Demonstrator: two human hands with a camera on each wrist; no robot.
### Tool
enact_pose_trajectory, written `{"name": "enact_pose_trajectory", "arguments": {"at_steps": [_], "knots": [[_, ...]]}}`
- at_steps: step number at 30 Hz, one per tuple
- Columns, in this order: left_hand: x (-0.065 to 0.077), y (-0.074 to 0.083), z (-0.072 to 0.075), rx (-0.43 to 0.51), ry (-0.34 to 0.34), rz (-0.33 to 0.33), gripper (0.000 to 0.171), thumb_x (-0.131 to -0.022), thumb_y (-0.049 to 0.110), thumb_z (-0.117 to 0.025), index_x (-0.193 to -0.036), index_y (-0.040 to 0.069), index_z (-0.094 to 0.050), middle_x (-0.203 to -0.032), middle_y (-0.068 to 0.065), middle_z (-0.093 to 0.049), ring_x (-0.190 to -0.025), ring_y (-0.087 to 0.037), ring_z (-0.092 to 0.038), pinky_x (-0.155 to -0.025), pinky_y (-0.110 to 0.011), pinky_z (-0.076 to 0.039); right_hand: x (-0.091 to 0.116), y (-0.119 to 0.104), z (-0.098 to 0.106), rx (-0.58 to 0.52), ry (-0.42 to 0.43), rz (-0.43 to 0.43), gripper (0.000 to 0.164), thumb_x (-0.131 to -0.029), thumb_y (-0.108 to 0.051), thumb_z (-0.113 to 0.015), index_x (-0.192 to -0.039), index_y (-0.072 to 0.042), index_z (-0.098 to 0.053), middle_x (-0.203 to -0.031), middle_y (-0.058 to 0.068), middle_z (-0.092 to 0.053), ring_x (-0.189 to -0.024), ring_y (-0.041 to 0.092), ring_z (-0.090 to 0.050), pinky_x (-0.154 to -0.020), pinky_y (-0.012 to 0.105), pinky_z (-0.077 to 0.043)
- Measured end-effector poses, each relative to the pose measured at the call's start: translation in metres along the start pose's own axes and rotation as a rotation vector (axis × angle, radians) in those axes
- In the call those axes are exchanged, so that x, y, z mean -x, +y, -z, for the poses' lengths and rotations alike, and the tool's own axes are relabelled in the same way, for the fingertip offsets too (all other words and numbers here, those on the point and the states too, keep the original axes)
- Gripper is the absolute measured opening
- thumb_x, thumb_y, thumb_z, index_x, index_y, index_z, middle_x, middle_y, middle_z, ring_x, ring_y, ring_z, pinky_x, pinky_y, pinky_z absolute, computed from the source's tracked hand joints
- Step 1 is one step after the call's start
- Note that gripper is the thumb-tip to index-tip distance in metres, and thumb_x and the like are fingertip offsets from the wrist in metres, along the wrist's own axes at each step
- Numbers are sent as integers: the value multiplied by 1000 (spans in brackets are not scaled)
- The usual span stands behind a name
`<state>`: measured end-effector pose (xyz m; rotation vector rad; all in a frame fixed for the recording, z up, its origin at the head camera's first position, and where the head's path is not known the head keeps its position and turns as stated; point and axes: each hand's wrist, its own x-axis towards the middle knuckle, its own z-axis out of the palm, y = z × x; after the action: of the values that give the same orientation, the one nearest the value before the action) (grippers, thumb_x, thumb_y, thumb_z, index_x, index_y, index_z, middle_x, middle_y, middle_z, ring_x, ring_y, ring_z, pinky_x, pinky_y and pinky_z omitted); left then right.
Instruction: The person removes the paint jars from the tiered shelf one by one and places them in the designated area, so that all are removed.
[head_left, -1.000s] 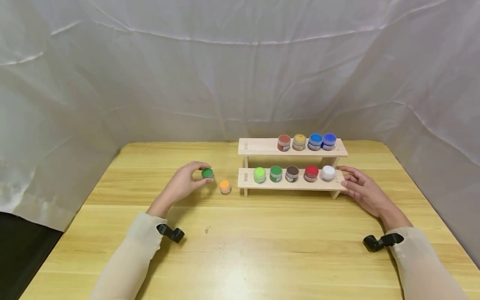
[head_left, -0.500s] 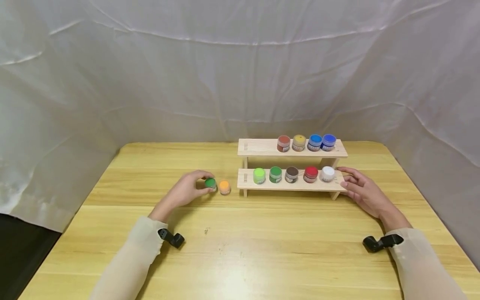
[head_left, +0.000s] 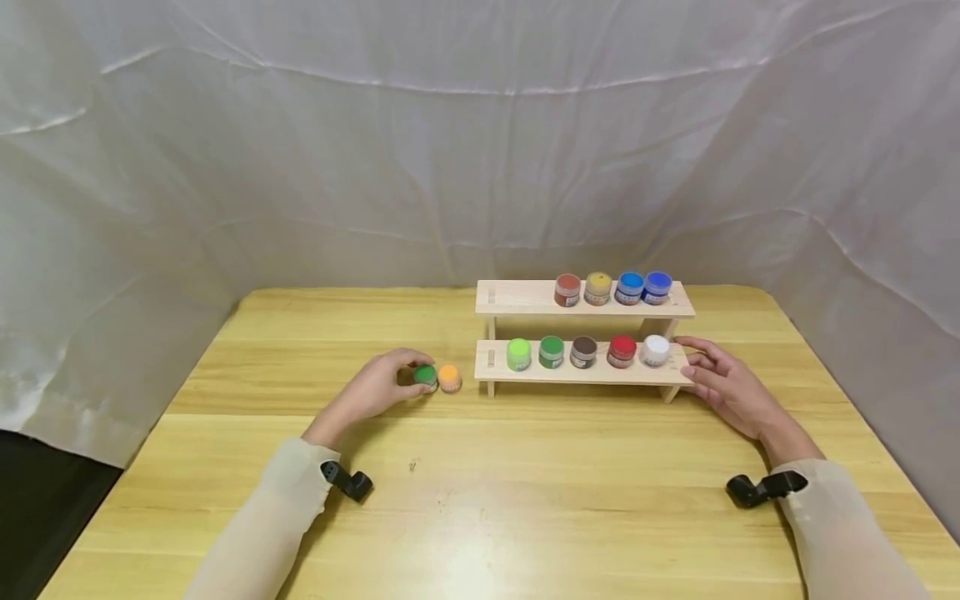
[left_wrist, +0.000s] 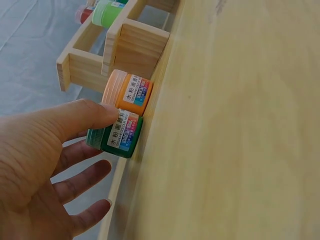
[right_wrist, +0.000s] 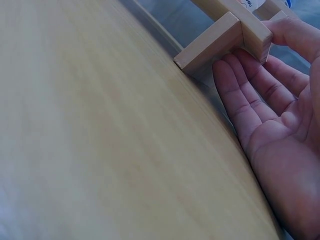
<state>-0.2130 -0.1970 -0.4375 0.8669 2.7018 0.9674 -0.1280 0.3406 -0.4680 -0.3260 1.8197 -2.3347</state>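
With thumb and fingers, my left hand point(head_left: 375, 390) pinches a dark green paint jar point(head_left: 425, 375) standing on the table. An orange paint jar point(head_left: 449, 379) is right beside it; in the left wrist view the green jar point(left_wrist: 123, 135) touches the orange jar point(left_wrist: 131, 93). To their right stands a two-step wooden rack point(head_left: 498, 362). My right hand point(head_left: 727, 392) holds the right end of its lower board. In the right wrist view the thumb lies at the board's edge and the fingertips touch the rack's leg point(right_wrist: 210, 45).
The lower step bears a light green jar point(head_left: 518, 354), a green, a brown, a red and a white jar point(head_left: 655, 351). On the upper step are a reddish-brown jar point(head_left: 567, 290), a yellow one and two blue ones. A grey cloth point(head_left: 480, 167) hangs behind the wooden table point(head_left: 525, 467).
My left hand has moved the green jar towards me and slightly right, from behind and left of the orange jar to its side. The right hand and the rack have stayed put.
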Motion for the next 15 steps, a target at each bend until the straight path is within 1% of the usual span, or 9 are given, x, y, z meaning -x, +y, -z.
{"name": "enact_pose_trajectory", "arguments": {"at_steps": [7,12,15], "knots": [[1,-1,2,-10,-4,-3,37,-87,24,-76,-121,14,-66,-118,0,-64,-109,-21,-59,-96,-44,-47,-1,0,0,3,-8,3,49,-101,7,-44,-147,-5,-35,-113,7,-58,-107,13,-61,-90,27,-52],[2,0,4,-19,-10,-2,38,-88,23,-76,-122,12,-65,-120,-2,-64,-110,-22,-58,-96,-44,-48,0,0,-1,7,-3,5,50,-101,7,-44,-148,-3,-33,-112,7,-57,-105,13,-61,-90,27,-52],[2,0,5,-14,-14,0,42,-88,25,-76,-126,12,-63,-125,-5,-62,-114,-25,-57,-97,-46,-47,1,0,-1,9,4,4,51,-101,6,-45,-149,-2,-32,-112,7,-56,-105,13,-61,-90,26,-52]]}}
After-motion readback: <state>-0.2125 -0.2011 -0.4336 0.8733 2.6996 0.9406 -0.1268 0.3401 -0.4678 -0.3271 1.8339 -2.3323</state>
